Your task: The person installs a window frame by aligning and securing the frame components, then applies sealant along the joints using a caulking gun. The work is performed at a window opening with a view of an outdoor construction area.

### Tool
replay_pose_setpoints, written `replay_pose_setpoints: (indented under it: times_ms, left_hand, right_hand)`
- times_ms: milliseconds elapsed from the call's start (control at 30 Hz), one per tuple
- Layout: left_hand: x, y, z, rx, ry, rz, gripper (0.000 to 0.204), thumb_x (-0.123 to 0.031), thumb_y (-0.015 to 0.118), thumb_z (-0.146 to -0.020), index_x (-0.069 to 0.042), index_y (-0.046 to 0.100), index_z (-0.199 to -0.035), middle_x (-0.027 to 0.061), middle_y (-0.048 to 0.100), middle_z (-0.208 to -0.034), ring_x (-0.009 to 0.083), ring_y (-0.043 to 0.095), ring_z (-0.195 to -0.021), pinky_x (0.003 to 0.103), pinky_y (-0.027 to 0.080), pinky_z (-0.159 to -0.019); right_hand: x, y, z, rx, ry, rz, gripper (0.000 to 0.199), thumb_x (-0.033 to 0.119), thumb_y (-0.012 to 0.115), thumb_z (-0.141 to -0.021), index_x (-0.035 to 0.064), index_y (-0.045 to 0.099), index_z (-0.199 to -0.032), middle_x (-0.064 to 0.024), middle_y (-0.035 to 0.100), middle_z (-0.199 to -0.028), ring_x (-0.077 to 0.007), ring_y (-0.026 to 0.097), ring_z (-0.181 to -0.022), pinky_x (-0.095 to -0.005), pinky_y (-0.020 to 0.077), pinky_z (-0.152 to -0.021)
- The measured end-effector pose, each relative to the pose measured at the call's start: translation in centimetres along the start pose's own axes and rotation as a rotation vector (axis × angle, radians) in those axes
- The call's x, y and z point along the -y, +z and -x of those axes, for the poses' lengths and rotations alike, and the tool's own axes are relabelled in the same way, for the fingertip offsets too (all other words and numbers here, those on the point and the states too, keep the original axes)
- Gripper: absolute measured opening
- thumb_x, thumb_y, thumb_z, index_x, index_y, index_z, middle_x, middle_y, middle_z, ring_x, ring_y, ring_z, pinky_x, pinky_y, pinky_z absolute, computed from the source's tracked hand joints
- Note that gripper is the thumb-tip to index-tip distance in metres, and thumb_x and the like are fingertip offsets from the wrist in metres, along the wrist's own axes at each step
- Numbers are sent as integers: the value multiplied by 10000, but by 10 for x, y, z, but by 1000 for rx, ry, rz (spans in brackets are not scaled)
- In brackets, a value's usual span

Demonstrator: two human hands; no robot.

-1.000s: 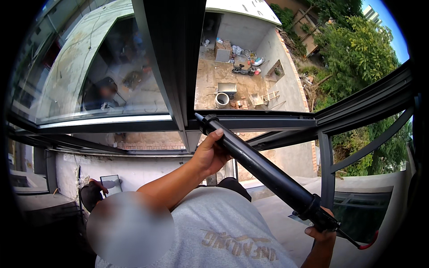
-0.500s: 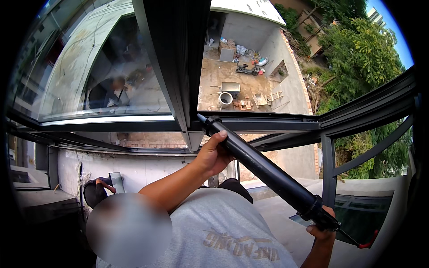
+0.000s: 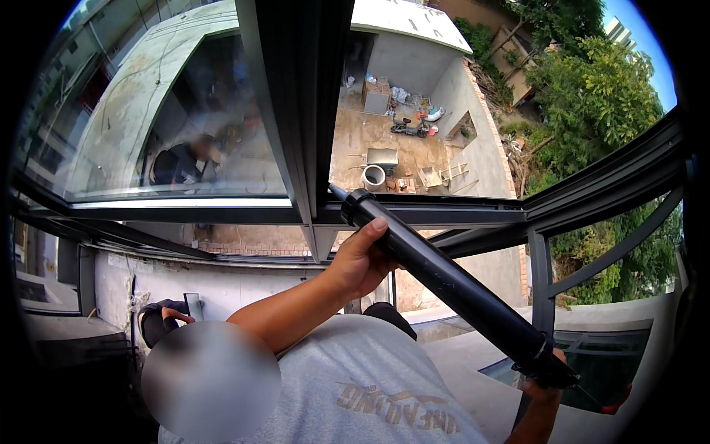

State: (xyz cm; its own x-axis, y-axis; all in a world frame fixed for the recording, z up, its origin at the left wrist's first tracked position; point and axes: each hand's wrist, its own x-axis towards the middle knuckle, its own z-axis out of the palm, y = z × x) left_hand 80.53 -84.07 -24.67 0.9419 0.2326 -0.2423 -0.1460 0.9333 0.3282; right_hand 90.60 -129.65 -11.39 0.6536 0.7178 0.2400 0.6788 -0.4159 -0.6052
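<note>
A long black caulking gun (image 3: 451, 285) slants across the view from the window frame down to the lower right. My left hand (image 3: 362, 255) cradles its barrel near the front collar, thumb along the top. At the rear end, my right hand (image 3: 546, 381) is wrapped around the handle, its fingers partly hidden. The pale nozzle (image 3: 337, 192) points at the inner corner of the dark window frame (image 3: 414, 209), by the upright post; whether the tip touches cannot be made out. Behind the right hand a thin rod ends in a red hook (image 3: 617, 403).
A glass pane (image 3: 177, 111) fills the left side, faintly reflecting a person. Through the opening, a yard below holds a wheelbarrow (image 3: 381, 157), a round bucket (image 3: 373, 176) and a scooter (image 3: 409, 127). Another person (image 3: 159, 322) is at lower left. Trees (image 3: 592, 96) stand at right.
The gun's body and both hands have shifted slightly right and down, while the nozzle stays at the frame corner. The person at lower left has moved a little.
</note>
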Motion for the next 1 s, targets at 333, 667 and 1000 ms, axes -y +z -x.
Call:
replay_pose_setpoints:
  times_ms: [333,667,1000]
  left_hand:
    - [-31,97,15,360,68,-108,489,-310,672,-1015,19,552,-1357,206,669,-1315,306,678,-1234,479,526,-1114]
    - [-70,198,22,513,224,-290,657,-385,754,-999,64,424,-1348,219,604,-1264,310,676,-1228,434,614,-1051]
    - [-109,284,21,732,406,-517,585,-414,675,-1046,64,483,-1322,211,668,-1170,279,739,-1073,421,653,-940]
  right_hand:
    - [-41,-70,5,-1,63,-215,806,818,626,-877,33,708,-1041,-58,700,-820,-189,663,-784,-344,512,-745]
    - [-75,-134,-8,-38,-52,-473,630,622,632,-944,38,634,-1180,-52,641,-978,-167,627,-835,-365,515,-757]
    - [-20,-118,-47,-281,-157,-780,670,513,725,-806,43,546,-1248,-25,601,-1039,-137,582,-843,-319,490,-784]
